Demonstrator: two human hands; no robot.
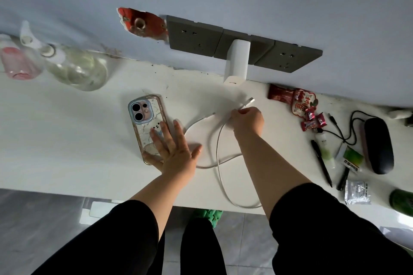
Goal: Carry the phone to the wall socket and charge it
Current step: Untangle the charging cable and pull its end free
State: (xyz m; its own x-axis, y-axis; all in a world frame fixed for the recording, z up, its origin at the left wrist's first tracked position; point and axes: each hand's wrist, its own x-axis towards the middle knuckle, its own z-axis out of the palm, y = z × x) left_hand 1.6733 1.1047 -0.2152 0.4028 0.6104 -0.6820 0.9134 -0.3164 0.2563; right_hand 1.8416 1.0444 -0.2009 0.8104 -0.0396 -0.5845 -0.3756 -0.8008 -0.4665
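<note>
The phone (pixel 146 118) in a clear patterned case lies face down on the white desk (pixel 67 140). My left hand (pixel 173 148) rests flat on its lower half, fingers spread. My right hand (pixel 247 118) pinches the white charging cable (pixel 220 163) near its plug end (pixel 250 100), which points toward the wall. The cable loops across the desk to its front edge. A white charger (pixel 237 62) is plugged into the middle of the grey wall socket strip (pixel 194 35) just above the desk.
Spray bottles (pixel 76 67) stand at the back left. To the right lie red snack packets (pixel 299 100), pens (pixel 321 163), a black glasses case (pixel 377 145), a black cable and a green bottle (pixel 402 204). A red patch (pixel 143 22) marks the wall beside the sockets.
</note>
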